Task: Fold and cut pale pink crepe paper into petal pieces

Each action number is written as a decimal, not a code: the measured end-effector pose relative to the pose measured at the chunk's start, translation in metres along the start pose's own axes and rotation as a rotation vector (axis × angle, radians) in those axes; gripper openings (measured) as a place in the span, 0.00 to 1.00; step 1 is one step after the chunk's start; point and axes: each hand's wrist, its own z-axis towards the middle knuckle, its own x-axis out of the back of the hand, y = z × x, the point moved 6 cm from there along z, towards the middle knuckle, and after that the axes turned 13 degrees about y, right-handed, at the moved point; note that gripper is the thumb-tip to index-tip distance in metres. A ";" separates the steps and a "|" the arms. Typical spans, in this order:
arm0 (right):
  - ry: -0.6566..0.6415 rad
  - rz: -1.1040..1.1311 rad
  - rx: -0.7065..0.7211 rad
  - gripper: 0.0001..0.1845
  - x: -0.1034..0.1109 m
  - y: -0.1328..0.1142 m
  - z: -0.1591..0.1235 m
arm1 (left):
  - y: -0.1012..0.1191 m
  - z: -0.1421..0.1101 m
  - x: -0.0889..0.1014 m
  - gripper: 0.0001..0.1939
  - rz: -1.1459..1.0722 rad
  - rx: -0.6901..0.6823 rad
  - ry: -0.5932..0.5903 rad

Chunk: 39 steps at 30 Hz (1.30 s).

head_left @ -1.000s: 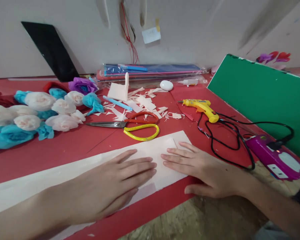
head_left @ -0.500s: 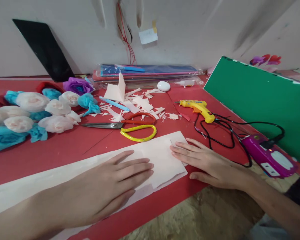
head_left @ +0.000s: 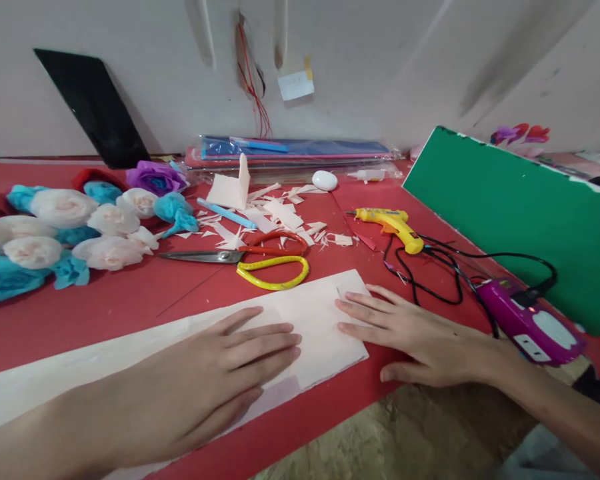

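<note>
A long strip of pale crepe-like paper (head_left: 320, 313) lies across the red tabletop, its right end folded over on itself. My left hand (head_left: 220, 380) rests flat on the strip, fingers stretched toward the right. At the folded right end, the fingertips of my right hand (head_left: 405, 333) touch the paper, fingers spread and thumb apart over the red surface. Just beyond the paper lie scissors (head_left: 273, 273) with one red and one yellow handle loop, blades pointing left. Both hands are empty.
Paper flowers (head_left: 65, 207) in white, blue and purple crowd the left. Pale scraps (head_left: 285, 213) and a light-blue pen (head_left: 225, 212) lie behind the scissors. On the right are a yellow glue gun (head_left: 395, 227), its black cord, a purple power socket (head_left: 535, 320) and a green board (head_left: 520, 227).
My right hand has slid slightly right, then back left along the paper's folded end. The fold's near corner lifted a little and now lies flatter. My left hand stays on the strip.
</note>
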 end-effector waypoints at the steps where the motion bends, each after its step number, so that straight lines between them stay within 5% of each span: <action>1: 0.007 0.011 -0.012 0.35 0.000 0.000 0.000 | 0.000 0.000 0.000 0.26 -0.002 0.000 0.003; 21: -0.030 -0.022 -0.002 0.18 0.029 0.001 0.006 | 0.000 -0.002 -0.002 0.27 -0.034 0.009 0.004; 23: 0.059 0.002 0.029 0.14 0.031 0.000 0.011 | -0.001 -0.002 -0.003 0.27 -0.051 0.016 -0.016; 27: 0.564 0.063 -0.084 0.10 0.039 0.001 0.019 | -0.001 -0.004 -0.004 0.27 -0.081 0.024 -0.030; 29: 0.717 0.078 -0.182 0.11 0.034 0.003 0.021 | -0.001 -0.004 -0.004 0.27 -0.076 0.019 -0.034; 39: 0.643 0.030 -0.262 0.15 0.014 0.014 0.023 | 0.000 -0.005 -0.004 0.26 -0.072 0.023 -0.014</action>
